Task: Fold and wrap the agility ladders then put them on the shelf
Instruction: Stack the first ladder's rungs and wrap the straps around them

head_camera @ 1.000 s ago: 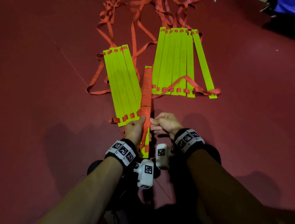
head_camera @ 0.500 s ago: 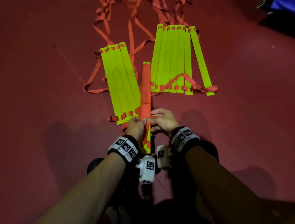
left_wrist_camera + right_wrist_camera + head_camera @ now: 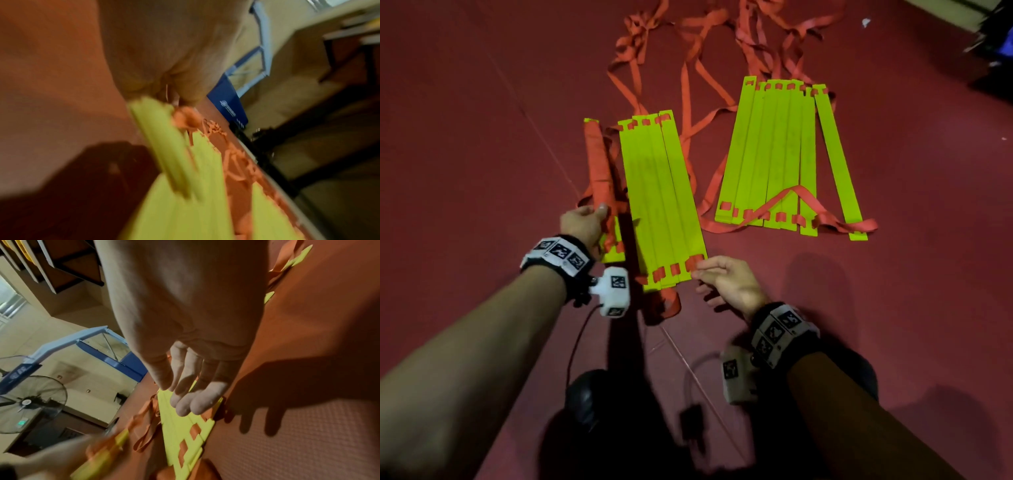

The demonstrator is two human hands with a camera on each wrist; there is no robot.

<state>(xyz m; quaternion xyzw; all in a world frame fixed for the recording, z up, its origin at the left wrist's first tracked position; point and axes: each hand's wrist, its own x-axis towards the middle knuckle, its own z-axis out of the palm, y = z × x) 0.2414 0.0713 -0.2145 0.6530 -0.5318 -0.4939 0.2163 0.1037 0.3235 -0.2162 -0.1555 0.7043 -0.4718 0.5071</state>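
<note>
Two hands split: my left hand (image 3: 582,224) clamped on strap-wrapped yellow ladder bundle (image 3: 599,168), left of flat yellow rung stack (image 3: 661,202) on floor. Right hand (image 3: 729,282) relaxed, empty, fingertips at stack's near corner; stack's long axis runs away, right nearer.

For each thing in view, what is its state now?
Wrapped ladder bundle: strap-bound, gripped by left hand.
Middle rung stack: unwrapped, flat on floor.
Far rung stack: unwrapped, straps loose.
Right hand: holds nothing, fingertips at middle stack's corner.
</note>
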